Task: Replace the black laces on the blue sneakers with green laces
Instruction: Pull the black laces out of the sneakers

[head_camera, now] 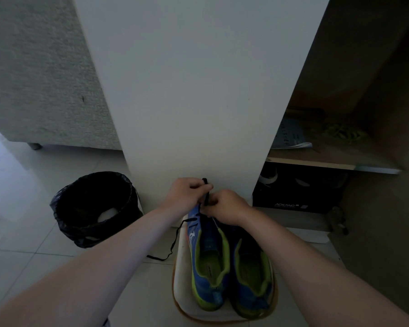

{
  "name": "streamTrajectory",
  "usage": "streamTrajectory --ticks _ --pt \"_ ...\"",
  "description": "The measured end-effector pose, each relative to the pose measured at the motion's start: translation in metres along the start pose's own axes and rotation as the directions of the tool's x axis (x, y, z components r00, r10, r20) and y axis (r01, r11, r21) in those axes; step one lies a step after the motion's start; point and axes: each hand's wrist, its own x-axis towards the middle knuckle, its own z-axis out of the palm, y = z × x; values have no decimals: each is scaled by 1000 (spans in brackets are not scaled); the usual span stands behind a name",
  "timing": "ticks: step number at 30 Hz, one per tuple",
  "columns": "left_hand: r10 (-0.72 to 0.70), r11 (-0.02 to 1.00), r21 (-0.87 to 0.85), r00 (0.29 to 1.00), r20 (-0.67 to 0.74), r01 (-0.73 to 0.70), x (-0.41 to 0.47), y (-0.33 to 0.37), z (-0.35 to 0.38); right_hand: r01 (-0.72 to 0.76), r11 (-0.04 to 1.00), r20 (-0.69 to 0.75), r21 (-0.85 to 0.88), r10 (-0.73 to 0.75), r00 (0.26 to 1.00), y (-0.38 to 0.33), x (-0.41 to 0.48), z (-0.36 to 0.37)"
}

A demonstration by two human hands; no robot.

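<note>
While the left hand [187, 192] and right hand [224, 205] pinch the black lace [206, 197], it droops (soft, light). Best held close to the sneaker [207, 234].

Two blue sneakers with lime-green lining [232, 267] sit on a white stool [182, 279]. Both hands, the left hand [187, 192] and the right hand [224, 205], pinch a black lace [206, 194] above the left shoe's toe. A black-lined bin [95, 208] stands left.

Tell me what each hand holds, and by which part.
Both pinch the black lace over the blue sneaker: left hand at its top bend, right hand lower, near the eyelets.
</note>
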Motion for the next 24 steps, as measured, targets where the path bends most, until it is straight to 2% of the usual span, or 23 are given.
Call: streamTrajectory --ticks 3,6,9,11,15,18,20,24 --pt "-10 995 104 999 49 5 2 0 1 -48 999 -23 -23 47 999 3 3 0" --pt "-145 966 239 974 174 101 1 -6 3 -75 994 -116 -81 66 991 4 3 2" --pt "-228 856 516 915 334 25 -6 -13 4 -97 994 -230 -54 82 970 4 4 4" --pt "-224 802 597 913 342 -27 -8 -14 5 -103 993 -262 -52 86 961 3 4 4" --pt "-178 749 656 924 339 -97 -7 -10 6 -110 993 -298 -39 94 950 0 3 10" --pt "-165 767 637 934 316 -80 -7 -15 3 -126 989 -378 78 146 914 -1 6 0" --pt "-159 769 634 936 315 -83 -6 -20 1 -163 980 -354 112 193 915 1 9 -10" --pt "-154 698 700 922 355 -153 -5 -22 0 -248 967 -253 -55 227 940 11 5 -12"
